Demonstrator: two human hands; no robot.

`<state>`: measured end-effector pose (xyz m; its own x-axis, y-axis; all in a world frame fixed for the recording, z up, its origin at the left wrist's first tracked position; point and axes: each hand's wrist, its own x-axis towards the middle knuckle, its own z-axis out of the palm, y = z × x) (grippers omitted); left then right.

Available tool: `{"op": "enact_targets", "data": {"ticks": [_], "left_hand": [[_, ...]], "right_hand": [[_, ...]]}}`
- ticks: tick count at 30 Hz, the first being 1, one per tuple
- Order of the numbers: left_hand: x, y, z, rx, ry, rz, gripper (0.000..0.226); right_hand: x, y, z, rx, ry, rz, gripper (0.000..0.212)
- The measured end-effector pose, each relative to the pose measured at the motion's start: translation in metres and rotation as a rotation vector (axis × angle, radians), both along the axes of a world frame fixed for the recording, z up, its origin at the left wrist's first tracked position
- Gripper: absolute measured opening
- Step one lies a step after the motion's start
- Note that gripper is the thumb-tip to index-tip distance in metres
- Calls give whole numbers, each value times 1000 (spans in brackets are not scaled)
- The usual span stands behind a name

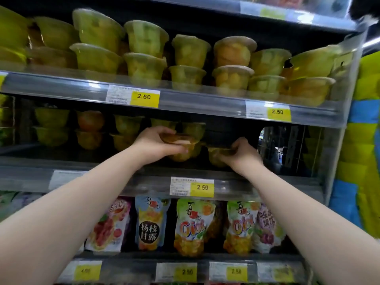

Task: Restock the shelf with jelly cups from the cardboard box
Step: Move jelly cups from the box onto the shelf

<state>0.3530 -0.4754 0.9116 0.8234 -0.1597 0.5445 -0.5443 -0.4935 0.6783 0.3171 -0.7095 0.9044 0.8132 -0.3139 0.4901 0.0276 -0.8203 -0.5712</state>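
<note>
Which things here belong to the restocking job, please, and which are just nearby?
In the job: left hand and right hand, each holding a jelly cup; middle shelf.
Nearby: pouches, price tags, top-shelf cups.

Clear, glossy plastic jelly cups (144, 38) with thin film lids stand stacked on a grey metal shelf (226, 99) whose front edge carries a smooth, see-through plastic strip catching the light. Matt paper price labels (133, 97), white and yellow, sit behind that strip. Below, shiny printed plastic pouches (151, 223) hang in a row. Dark metal wire mesh (287, 149) closes the right side of the middle shelf.
</note>
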Motion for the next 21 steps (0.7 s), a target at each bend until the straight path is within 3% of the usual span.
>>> {"op": "enact_targets", "data": {"ticks": [6,9,11,15,21], "left_hand": [[3,-8,0,-33,24,-56,57],[-3,-14,2,-106,58,-106,67],[-7,-21,2,-163,90,-159,76],[-18,-40,3,-241,116,-291,78],[-26,-59,3,-278,100,-408,91]], "right_hand": [[1,-6,-3,-66,41,-15,71],[-9,-9,-8,-101,-213,46,71],[-20,-7,-9,-18,-330,209,54],[-39,2,-10,177,-154,452,30],[-45,-5,-13,386,-188,503,48]]}}
